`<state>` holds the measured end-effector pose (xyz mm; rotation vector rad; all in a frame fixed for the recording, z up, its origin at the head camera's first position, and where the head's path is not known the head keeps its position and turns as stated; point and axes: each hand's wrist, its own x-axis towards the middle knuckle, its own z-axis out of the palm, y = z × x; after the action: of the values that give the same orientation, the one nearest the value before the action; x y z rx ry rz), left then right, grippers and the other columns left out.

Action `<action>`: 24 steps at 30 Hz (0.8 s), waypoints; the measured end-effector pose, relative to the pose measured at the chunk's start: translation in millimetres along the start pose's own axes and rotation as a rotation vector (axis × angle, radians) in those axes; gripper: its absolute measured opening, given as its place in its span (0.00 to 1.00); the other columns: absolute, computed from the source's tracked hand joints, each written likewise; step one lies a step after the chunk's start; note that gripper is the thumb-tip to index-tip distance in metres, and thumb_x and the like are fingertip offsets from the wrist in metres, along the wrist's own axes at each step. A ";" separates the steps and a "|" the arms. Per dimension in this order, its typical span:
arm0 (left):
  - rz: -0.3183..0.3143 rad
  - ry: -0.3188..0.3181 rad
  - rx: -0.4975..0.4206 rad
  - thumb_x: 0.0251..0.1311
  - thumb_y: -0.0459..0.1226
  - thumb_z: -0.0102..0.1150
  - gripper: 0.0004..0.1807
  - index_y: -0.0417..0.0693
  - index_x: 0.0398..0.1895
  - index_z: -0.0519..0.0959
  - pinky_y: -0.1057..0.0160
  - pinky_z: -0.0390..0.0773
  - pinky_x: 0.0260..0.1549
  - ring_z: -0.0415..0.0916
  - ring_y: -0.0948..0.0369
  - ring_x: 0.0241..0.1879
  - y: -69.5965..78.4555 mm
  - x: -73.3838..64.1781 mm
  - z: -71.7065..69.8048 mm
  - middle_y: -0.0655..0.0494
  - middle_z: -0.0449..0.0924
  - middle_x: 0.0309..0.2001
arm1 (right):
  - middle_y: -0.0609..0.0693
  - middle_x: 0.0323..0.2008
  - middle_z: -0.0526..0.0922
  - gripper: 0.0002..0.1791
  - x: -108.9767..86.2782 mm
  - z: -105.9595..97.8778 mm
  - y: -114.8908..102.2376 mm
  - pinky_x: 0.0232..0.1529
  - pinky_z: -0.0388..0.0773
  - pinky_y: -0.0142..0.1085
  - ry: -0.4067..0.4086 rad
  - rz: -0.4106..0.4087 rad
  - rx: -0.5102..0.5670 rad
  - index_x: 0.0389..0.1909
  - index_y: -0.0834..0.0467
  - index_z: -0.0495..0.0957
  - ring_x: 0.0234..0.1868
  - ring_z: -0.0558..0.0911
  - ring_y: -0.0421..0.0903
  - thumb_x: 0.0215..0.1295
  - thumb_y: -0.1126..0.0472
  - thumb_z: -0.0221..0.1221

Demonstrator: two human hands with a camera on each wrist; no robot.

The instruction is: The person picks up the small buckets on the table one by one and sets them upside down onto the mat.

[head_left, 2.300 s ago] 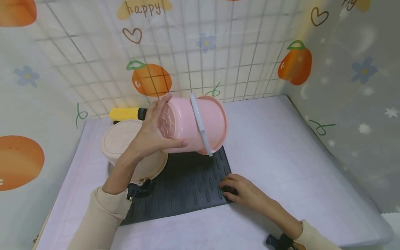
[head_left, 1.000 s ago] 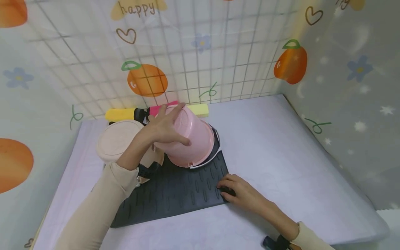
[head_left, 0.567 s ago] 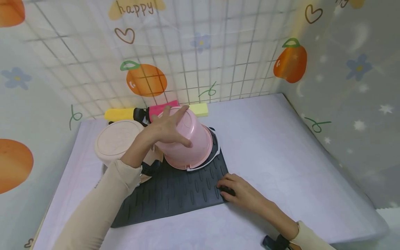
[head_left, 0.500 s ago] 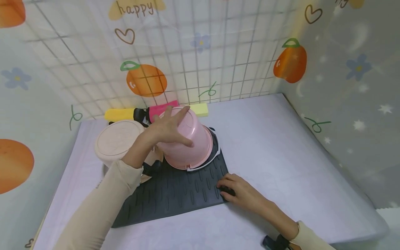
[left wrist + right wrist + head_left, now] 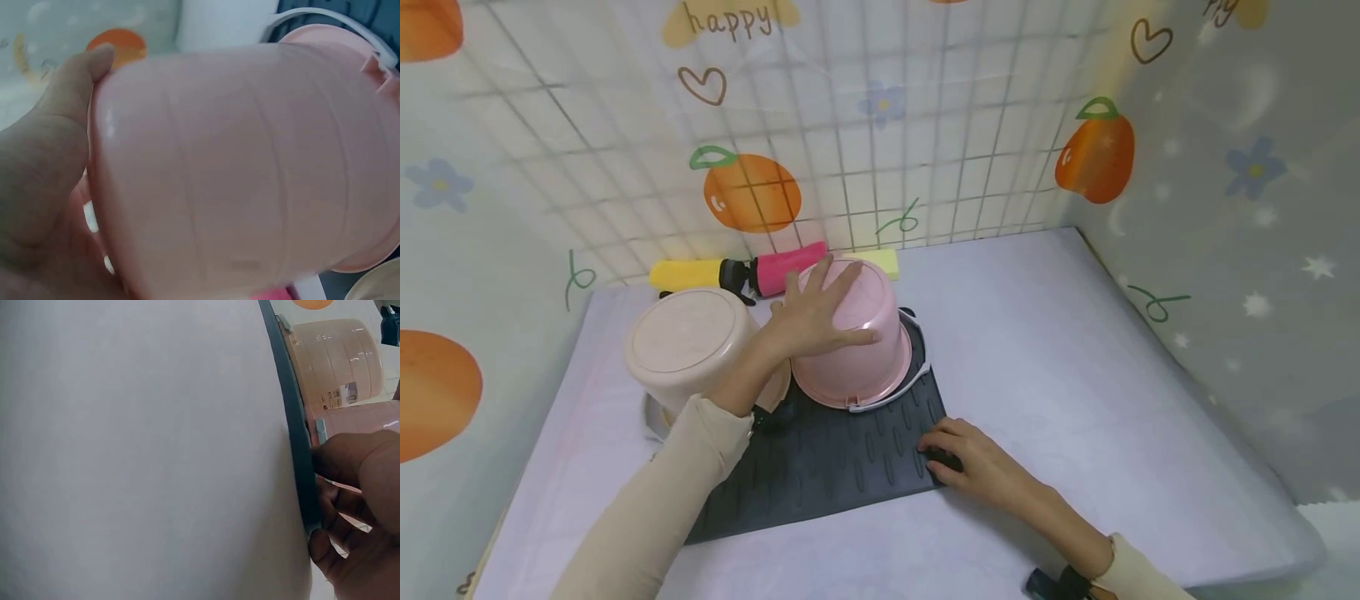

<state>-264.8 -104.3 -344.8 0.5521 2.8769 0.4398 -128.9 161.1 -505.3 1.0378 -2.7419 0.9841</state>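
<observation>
A pink bucket (image 5: 850, 371) stands upside down at the back of a dark ridged mat (image 5: 842, 471), its pale handle lying round the rim. My left hand (image 5: 820, 321) rests on its upturned base with fingers spread and thumb along the side. In the left wrist view the thumb lies at the edge of the pink bucket's (image 5: 244, 162) base. Left of it a beige bucket (image 5: 688, 333) is also upside down, partly hidden by my left arm. My right hand (image 5: 981, 462) pinches the mat's near right corner; in the right wrist view, fingers (image 5: 340, 459) meet the mat's edge (image 5: 294, 425).
Behind the buckets lie a yellow bottle-like item (image 5: 685, 275) and a pink one (image 5: 786, 268), both with black parts. A pale yellow block (image 5: 880, 262) lies by the back wall (image 5: 970, 167). The white-covered table (image 5: 1037, 358) extends to the right.
My left hand brought the pink bucket from sideways in the air down onto the mat, upside down. In the last half second it stands straighter. The right hand stays at the corner.
</observation>
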 end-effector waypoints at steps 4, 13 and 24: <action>0.102 0.046 -0.042 0.59 0.66 0.58 0.53 0.62 0.81 0.46 0.22 0.47 0.60 0.34 0.36 0.75 -8.7 -7.6 -5.0 0.47 0.37 0.80 | 0.43 0.45 0.78 0.10 -0.8 0.8 0.5 0.47 0.77 0.39 -0.006 0.010 0.009 0.46 0.55 0.83 0.45 0.76 0.40 0.64 0.61 0.67; 0.265 0.301 -0.110 0.69 0.47 0.57 0.29 0.48 0.70 0.71 0.39 0.59 0.66 0.60 0.47 0.69 -19.4 -43.5 -5.5 0.46 0.66 0.68 | 0.43 0.45 0.78 0.10 -0.5 -0.9 2.5 0.47 0.76 0.40 -0.012 0.004 -0.002 0.46 0.54 0.83 0.45 0.76 0.40 0.64 0.61 0.67; 0.104 0.453 -0.199 0.70 0.43 0.57 0.19 0.52 0.62 0.79 0.42 0.72 0.58 0.72 0.53 0.59 -24.3 -87.4 14.2 0.52 0.77 0.58 | 0.44 0.43 0.79 0.11 -1.1 -2.6 2.7 0.46 0.77 0.39 0.001 -0.032 -0.026 0.46 0.55 0.83 0.44 0.77 0.40 0.63 0.62 0.68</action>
<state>-189.6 -156.0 -355.6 0.6381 3.1761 0.9685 -130.2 164.9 -505.0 1.0734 -2.7213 0.9414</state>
